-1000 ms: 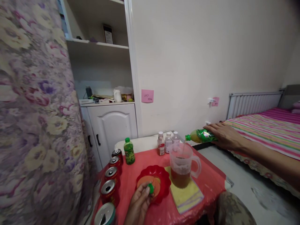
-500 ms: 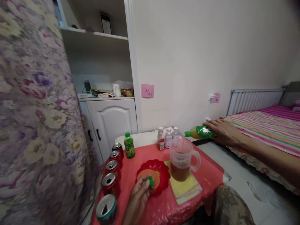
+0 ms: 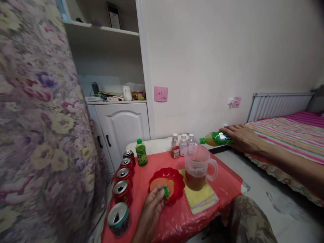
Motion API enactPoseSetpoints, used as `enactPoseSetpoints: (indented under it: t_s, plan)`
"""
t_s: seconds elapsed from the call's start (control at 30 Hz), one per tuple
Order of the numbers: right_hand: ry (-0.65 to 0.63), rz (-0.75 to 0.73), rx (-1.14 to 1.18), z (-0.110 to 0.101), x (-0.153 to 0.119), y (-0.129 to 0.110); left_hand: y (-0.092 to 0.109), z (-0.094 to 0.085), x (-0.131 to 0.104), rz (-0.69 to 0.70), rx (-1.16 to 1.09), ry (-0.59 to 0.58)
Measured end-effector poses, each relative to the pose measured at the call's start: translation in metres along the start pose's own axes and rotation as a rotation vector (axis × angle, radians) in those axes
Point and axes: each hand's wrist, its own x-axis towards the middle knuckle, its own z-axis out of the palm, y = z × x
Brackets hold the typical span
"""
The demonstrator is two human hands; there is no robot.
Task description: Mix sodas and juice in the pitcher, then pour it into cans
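My right hand (image 3: pixel 239 135) grips a green drink bottle (image 3: pixel 216 138), tilted almost level with its mouth to the left. A thin stream runs from it into a clear plastic jug (image 3: pixel 197 165), partly filled with brownish liquid. The jug stands on a folded yellow cloth (image 3: pixel 201 202). Between thumb and fingers, my left hand (image 3: pixel 155 199) pinches a green bottle cap (image 3: pixel 165 191). That hand is over the near side of a red scalloped dish (image 3: pixel 179 184), which has something orange, flat and round in it.
Along the left of the red-covered table (image 3: pixel 174 224) stand several opened cans (image 3: pixel 121 192). A capped green bottle (image 3: pixel 141 153) is behind them. Several small white-capped bottles (image 3: pixel 183 145) stand behind the jug. A bed (image 3: pixel 283 131) lies to the right, a floral curtain (image 3: pixel 45 118) to the left.
The view has tipped slightly, so the table's things sit a little higher and more to the right. Both hands keep their holds, and the liquid still pours into the jug.
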Motion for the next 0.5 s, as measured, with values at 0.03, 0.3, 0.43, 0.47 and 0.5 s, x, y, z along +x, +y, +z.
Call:
enactPoseSetpoints:
  t_s: [0.03, 0.3, 0.43, 0.47, 0.5]
  plan:
    - [-0.002, 0.002, 0.004, -0.0013, 0.0007, -0.0005, 0.0000, -0.0005, 0.0001, -0.001, 0.001, -0.007]
    - [-0.020, -0.008, 0.026, -0.0112, 0.0057, -0.0048, -0.0006, -0.0007, 0.0007, -0.011, 0.022, -0.023]
    - [-0.021, -0.003, 0.013, -0.0104, 0.0078, -0.0047, -0.0012, -0.0017, 0.0008, -0.017, 0.024, -0.022]
    - [-0.022, -0.004, 0.007, -0.0102, 0.0084, -0.0047, -0.0012, -0.0017, 0.0008, -0.019, 0.023, -0.022]
    - [-0.024, -0.007, 0.001, -0.0103, 0.0090, -0.0047, -0.0011, -0.0016, 0.0008, -0.018, 0.022, -0.020]
